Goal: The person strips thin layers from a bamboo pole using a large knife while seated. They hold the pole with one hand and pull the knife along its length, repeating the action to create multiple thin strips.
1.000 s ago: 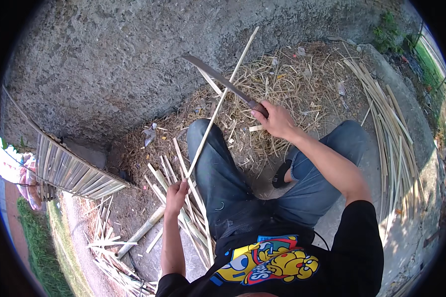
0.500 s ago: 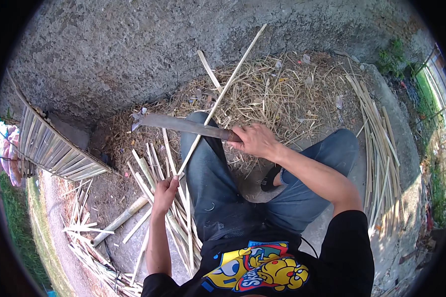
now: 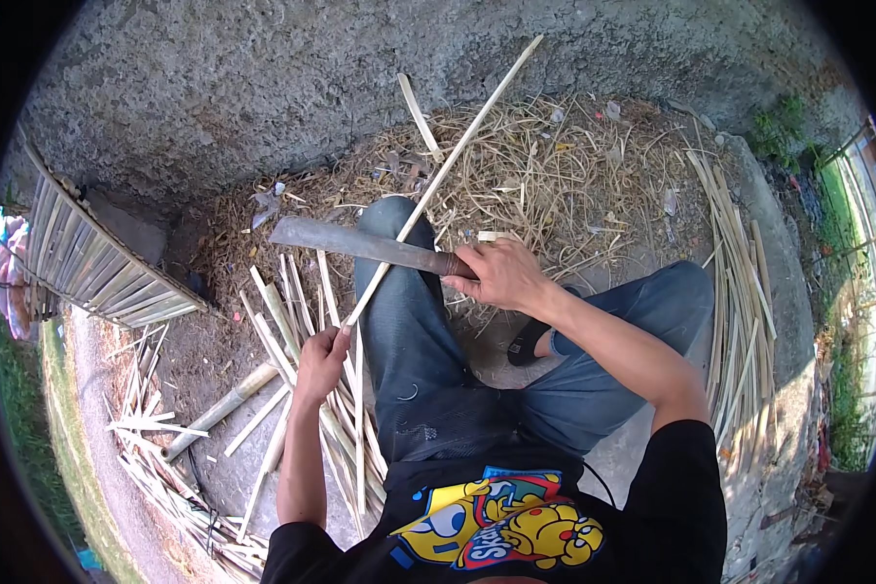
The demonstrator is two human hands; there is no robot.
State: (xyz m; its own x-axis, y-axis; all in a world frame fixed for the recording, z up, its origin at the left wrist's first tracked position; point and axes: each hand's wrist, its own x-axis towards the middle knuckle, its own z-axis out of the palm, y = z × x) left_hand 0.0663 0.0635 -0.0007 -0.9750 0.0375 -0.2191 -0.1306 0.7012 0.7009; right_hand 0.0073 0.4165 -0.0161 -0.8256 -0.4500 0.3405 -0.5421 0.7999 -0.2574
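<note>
My left hand [image 3: 323, 362] pinches the near end of a long pale bamboo strip [image 3: 462, 142], which slants away up and to the right over my left knee. The wooden handle of a machete is wrapped in my right hand [image 3: 501, 275]. Its broad grey blade [image 3: 346, 239] points left and lies across the strip, just above the knee, with its flat face showing. Whether the edge bites into the strip I cannot tell. A small pale piece [image 3: 496, 236] shows just beyond my right knuckles.
Loose bamboo strips [image 3: 273, 336] and a bamboo pole [image 3: 226, 409] lie on my left. More strips [image 3: 740, 311] are stacked at the right. Curly shavings [image 3: 535, 175] cover the ground before a rough wall [image 3: 311, 78]. A slatted bamboo panel [image 3: 102, 263] leans at far left.
The machete blade has turned so more of its flat face shows, and its tip sits slightly lower. The strip's far end has shifted a little up and right. A small pale piece now shows by my right hand.
</note>
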